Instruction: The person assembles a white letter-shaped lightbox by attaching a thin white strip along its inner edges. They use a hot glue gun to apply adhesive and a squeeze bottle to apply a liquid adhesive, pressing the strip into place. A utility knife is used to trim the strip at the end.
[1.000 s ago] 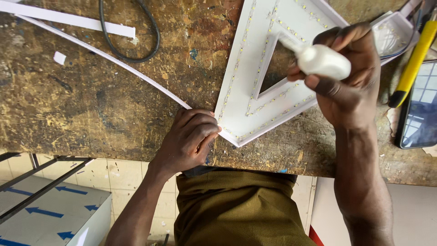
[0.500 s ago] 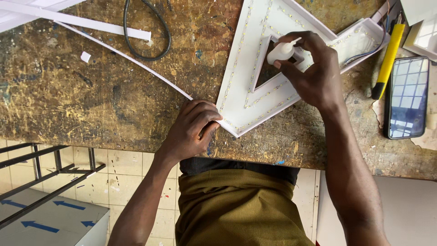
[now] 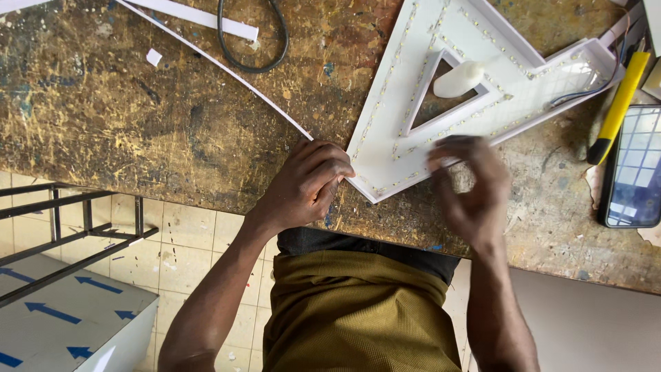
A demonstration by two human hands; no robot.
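Wood bench [image 3: 138,124]: worn, paint-flecked top carrying everything; the white letter shell [image 3: 441,103] serves as landmark for all places below
White box [image 3: 69,324]: on the tiled floor far left of the letter shell and below the bench edge, blue arrows on it, cut off by the picture's edge
Thin white strip [image 3: 227,72]: runs from upper left down to the letter shell's lower left corner, ending under the left hand
Black cable [image 3: 251,41]: loops left of the letter shell, near the top edge, partly out of view
Left hand [image 3: 306,182]: fingers curled and pressed down on the strip's end, touching the letter shell's lower left corner
Letter shell: flat on the bench, rows of small lights along its inner walls, a triangular opening in the middle
White bottle [image 3: 458,79]: lies on its side inside that opening, held by no hand
Right hand [image 3: 471,186]: blurred, over the letter shell's lower right edge; I cannot tell whether it is spread or pinching anything
Yellow tool [image 3: 616,107]: right of the letter shell, just beside a phone [image 3: 637,169]
Risk: my judgement is the strip could spring away from the corner if the left hand's pressure eases, and the loose bottle could leak onto the lights
Hidden: strip end under the fingers, the letter shell's top cut off, right fingertips smeared
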